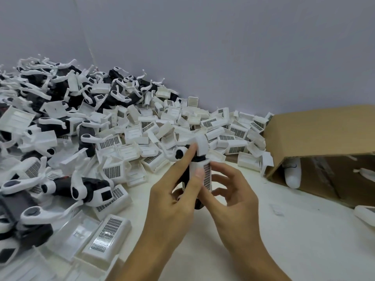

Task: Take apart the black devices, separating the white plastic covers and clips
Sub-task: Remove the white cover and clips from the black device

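Both hands hold one black device [192, 175] upright above the white table [263, 230]. It carries a white grille cover [207, 175] on its right side and a white clip [178, 154] at its top. My left hand [172, 191] grips the black body, its forefinger stretched up to the clip. My right hand [229, 191] pinches the grille cover, thumb on its near face and fingers curled behind. The device's lower end is hidden by my fingers.
A large heap of black devices with clips [56, 94] fills the left. Loose white covers [203, 126] spread from the middle toward an open cardboard box [320, 136] lying on its side at right, with white parts inside.
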`<move>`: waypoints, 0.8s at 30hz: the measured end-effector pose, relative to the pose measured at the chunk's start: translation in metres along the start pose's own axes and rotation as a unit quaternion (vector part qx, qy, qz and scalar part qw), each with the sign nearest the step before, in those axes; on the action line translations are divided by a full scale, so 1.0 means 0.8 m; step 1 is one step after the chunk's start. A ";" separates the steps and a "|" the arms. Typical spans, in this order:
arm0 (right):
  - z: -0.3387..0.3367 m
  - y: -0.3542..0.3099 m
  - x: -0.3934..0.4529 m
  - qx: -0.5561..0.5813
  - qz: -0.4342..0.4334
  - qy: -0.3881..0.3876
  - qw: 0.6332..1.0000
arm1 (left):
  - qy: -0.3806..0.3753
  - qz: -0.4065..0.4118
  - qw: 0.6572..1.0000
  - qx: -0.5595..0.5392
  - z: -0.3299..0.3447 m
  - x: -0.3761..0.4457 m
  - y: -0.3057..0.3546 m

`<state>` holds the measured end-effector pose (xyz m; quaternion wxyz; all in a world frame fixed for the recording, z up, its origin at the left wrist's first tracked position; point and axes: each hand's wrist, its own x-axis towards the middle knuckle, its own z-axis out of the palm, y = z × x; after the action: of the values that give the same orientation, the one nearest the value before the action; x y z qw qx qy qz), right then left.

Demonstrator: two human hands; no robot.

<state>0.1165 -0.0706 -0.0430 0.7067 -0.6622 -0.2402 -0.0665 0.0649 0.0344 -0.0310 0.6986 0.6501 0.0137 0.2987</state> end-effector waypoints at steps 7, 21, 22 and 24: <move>-0.002 -0.002 0.000 -0.031 -0.023 -0.018 0.999 | 0.041 0.019 0.999 -0.021 0.004 -0.001 0.006; -0.007 -0.014 0.011 0.106 0.082 -0.067 0.989 | 0.045 -0.048 0.992 -0.104 0.003 0.005 0.006; -0.007 -0.014 0.011 0.111 0.086 -0.065 0.988 | 0.048 -0.046 0.992 -0.104 0.003 0.005 0.006; -0.007 -0.014 0.010 0.117 0.087 -0.051 0.988 | 0.051 -0.045 0.992 -0.107 0.001 0.005 0.007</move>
<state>0.1205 -0.0756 -0.0291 0.7694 -0.5957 -0.2232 0.0578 0.0661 0.0351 -0.0247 0.7753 0.5541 0.0464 0.2996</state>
